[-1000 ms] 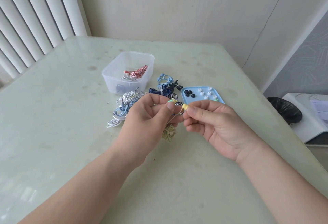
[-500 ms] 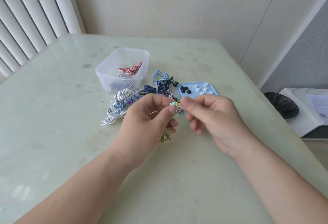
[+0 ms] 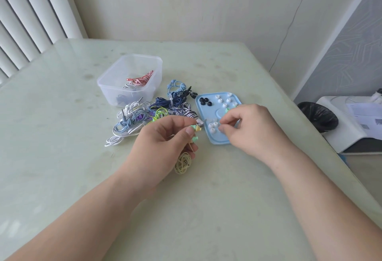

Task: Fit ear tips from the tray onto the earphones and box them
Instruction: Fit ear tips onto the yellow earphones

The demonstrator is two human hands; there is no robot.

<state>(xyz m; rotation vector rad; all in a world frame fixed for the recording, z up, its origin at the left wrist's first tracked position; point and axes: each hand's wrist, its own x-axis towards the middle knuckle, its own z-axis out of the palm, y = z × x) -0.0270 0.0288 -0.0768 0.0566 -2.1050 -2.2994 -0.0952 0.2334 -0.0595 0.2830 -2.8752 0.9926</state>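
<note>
My left hand (image 3: 163,143) holds a yellow-and-green earphone (image 3: 195,129) by its buds, and its coiled yellow cable (image 3: 183,163) hangs below the fingers. My right hand (image 3: 250,128) is over the light blue tray (image 3: 219,139), thumb and forefinger pinched close together by the white ear tips (image 3: 213,127); whether a tip is between them is hidden. Black ear tips (image 3: 205,101) and more white ones (image 3: 224,100) lie at the tray's far end. A clear plastic box (image 3: 107,87) behind holds a red-and-white earphone (image 3: 140,79).
A pile of bundled earphones (image 3: 144,114) in white, blue, purple, green and striped cables lies between the box and the tray. The table's right edge runs close to the tray. Beyond it, on the floor, are a black-lined bin (image 3: 318,117) and a white device (image 3: 351,126).
My right hand has left the earphone held by my left hand and moved right, down onto the tray. My left hand kept hold of the earphone.
</note>
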